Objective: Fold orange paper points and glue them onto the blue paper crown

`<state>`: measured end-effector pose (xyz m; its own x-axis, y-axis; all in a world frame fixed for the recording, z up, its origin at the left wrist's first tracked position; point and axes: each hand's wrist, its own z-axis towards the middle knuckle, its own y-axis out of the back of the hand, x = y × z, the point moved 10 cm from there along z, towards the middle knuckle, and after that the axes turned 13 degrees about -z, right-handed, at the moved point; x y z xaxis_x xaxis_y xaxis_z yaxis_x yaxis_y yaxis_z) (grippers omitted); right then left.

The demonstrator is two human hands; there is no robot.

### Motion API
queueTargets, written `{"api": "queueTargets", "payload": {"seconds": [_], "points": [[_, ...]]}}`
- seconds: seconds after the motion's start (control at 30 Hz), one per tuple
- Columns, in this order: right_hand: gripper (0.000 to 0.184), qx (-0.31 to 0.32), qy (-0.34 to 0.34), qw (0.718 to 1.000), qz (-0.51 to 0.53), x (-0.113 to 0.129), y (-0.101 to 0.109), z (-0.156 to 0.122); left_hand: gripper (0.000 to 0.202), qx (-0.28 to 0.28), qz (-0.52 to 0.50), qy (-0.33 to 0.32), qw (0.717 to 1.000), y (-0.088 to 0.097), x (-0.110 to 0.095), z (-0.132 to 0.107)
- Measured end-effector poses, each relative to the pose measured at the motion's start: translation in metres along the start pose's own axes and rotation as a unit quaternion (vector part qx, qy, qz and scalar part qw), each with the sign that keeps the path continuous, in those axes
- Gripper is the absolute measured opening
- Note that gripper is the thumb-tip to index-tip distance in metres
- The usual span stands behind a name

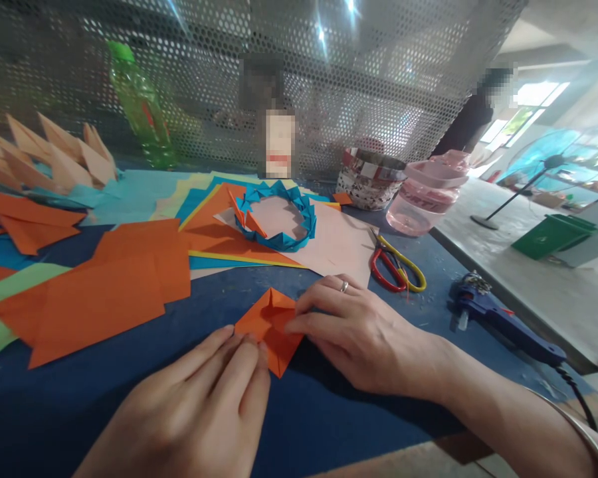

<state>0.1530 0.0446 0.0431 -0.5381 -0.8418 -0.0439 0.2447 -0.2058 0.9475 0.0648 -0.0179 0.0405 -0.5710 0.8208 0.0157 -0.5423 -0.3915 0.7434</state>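
A small square of folded orange paper (274, 325) lies on the blue table with crease lines across it and a flap lifted near its right corner. My right hand (359, 332), with a ring on one finger, pinches that right side between thumb and fingers. At the paper's left edge, my left hand (194, 392) is closed, its fingertips bunched together and holding the sheet down against the table. Just beyond the paper, a ring of folded blue paper (299, 236) with an orange piece (254, 222) fitted at its left rests on stacked sheets.
Orange sheets (104, 299) lie left, near folded peach paper points (64, 153). Scissors (393, 262) and a blue glue gun (508, 322) with a cord are on the right. Behind stand a green bottle (142, 106), a patterned basket (371, 178), a pink container (421, 196) and a perforated metal screen (199, 86).
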Motion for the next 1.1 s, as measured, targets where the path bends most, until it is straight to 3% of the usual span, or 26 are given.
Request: {"api": "queueTargets", "payload": {"seconds": [0.2, 0.37, 0.6, 0.8, 0.97, 1.1], "points": [[0.023, -0.034, -0.013, 0.999, -0.004, -0.005, 0.002, 0.002, 0.033, 0.009, 0.007, -0.006, 1.000, -0.003, 0.000, 0.001], [0.026, -0.063, 0.015, 0.998, 0.005, 0.003, 0.008, 0.000, 0.031, -0.005, -0.015, 0.012, 1.000, -0.001, 0.003, -0.002], [0.019, -0.019, 0.034, 0.998, 0.048, 0.017, 0.008, 0.003, 0.028, -0.006, -0.031, 0.002, 0.999, 0.000, -0.003, 0.002], [0.017, 0.016, 0.011, 0.990, 0.140, 0.006, -0.004, 0.002, 0.027, 0.002, -0.053, -0.009, 0.999, 0.000, -0.003, 0.002], [0.025, 0.008, 0.041, 0.978, 0.203, 0.006, -0.002, 0.001, 0.024, 0.008, -0.068, -0.001, 0.998, -0.002, 0.000, -0.001], [0.012, 0.005, 0.007, 0.974, 0.225, -0.001, -0.004, 0.002, 0.023, -0.009, -0.095, -0.028, 0.995, 0.002, -0.006, 0.000]]}}
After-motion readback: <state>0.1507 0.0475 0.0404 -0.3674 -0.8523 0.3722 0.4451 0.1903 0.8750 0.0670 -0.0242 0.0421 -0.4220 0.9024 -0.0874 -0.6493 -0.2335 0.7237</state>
